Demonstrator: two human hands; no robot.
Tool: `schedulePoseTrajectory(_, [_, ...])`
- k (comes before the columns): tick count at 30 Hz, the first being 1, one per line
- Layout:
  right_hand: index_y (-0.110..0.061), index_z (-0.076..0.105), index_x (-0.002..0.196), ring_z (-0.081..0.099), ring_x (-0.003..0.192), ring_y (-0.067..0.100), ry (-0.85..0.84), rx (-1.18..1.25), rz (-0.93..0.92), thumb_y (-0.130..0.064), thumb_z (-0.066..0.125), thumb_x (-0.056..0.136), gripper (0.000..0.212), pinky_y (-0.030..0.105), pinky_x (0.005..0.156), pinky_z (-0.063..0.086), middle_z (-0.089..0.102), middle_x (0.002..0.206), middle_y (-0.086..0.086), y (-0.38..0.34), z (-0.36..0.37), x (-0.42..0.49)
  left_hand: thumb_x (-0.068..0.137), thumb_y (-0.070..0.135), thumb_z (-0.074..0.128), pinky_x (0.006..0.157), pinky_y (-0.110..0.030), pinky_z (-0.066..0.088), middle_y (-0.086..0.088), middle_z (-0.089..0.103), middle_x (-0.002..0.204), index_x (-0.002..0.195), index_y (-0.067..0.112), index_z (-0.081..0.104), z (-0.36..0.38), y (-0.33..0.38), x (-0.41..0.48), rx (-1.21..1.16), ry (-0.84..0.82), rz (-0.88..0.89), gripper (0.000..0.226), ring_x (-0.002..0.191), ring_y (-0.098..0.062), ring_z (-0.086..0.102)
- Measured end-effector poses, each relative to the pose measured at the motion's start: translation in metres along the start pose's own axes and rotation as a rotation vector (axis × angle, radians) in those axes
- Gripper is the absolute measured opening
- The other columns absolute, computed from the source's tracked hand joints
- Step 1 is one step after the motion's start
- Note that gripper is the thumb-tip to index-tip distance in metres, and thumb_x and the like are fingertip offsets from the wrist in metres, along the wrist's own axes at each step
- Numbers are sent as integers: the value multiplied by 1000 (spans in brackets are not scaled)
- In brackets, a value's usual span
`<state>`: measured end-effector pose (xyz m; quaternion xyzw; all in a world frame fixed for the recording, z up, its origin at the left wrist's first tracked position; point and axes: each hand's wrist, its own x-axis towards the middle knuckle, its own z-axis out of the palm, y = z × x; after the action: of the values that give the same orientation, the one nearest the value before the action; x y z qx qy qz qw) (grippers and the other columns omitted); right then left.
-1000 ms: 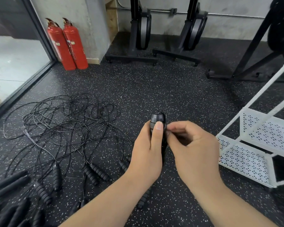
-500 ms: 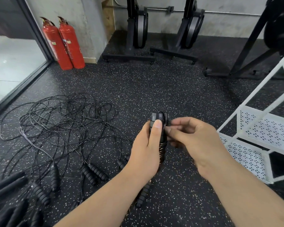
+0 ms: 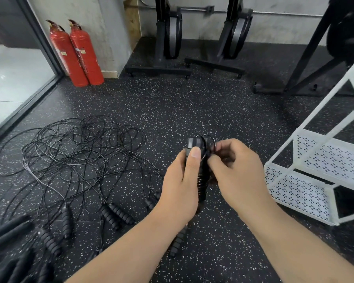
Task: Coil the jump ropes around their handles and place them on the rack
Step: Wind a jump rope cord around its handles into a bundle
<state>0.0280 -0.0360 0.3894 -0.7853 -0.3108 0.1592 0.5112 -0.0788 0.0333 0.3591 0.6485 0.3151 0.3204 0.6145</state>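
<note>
Left hand [image 3: 180, 180] clamps the paired handles [image 3: 200, 160] upright; right hand [image 3: 233, 172] pinches the cord's last loop [image 3: 211, 142], best tucked tight before reaching right to the rack [image 3: 307, 180].

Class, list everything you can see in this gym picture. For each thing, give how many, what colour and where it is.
Fire extinguishers: two, red, side by side against the far left wall.
Exercise machines: two, black, upright along the back wall.
Equipment frame: one, black, far right.
Rack: one, white, perforated shelves, on the right.
Loose jump ropes: several, count unclear, black, tangled on the floor at left.
Floor: black, white speckles.
Held jump rope: one, black, cord coiled round its handles, between the hands.
Left hand: one, grips the handles.
Right hand: one, pinches the cord near the top.
</note>
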Motion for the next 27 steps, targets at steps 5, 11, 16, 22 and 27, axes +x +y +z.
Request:
schedulePoseTrajectory(5, [-31,74,98,72,77,7,-8,155,22,-17,78,92,15,35,73,62,77,91,-11,0,0,-2,110,54,37,84,-26,58,3,79,104,114,23,73,-4,3,5,-52,-31,-81,48,96,-9,74])
schedulePoseTrajectory(11, [-26,77,100,75,77,16,-45,259,47,-13,83,90,18,32,69,60,79,88,-2,-2,-1,-1,111,52,37,76,-19,57,-4,81,104,117,16,74,-7,1,8,-118,-36,-101,52,91,-9,75])
schedulePoseTrajectory(16, [-29,80,100,77,84,11,-21,185,7,-18,84,90,15,38,81,63,80,88,-8,-2,1,-5,109,65,37,103,-45,57,1,79,115,123,25,72,-7,-1,12,-81,-11,-95,55,112,-16,74])
schedulePoseTrajectory(22, [-27,81,101,75,85,4,-59,235,81,-10,81,91,20,21,76,60,80,90,-10,-3,4,-7,109,63,37,101,-48,55,9,77,109,115,28,70,-9,-6,11,24,9,-39,49,107,-11,71])
schedulePoseTrajectory(27, [-25,79,106,75,92,9,-167,259,132,-12,73,98,17,24,78,59,81,97,-7,1,5,-2,105,70,38,100,-49,56,12,76,105,112,31,70,-9,-9,12,34,7,-64,50,102,-10,71])
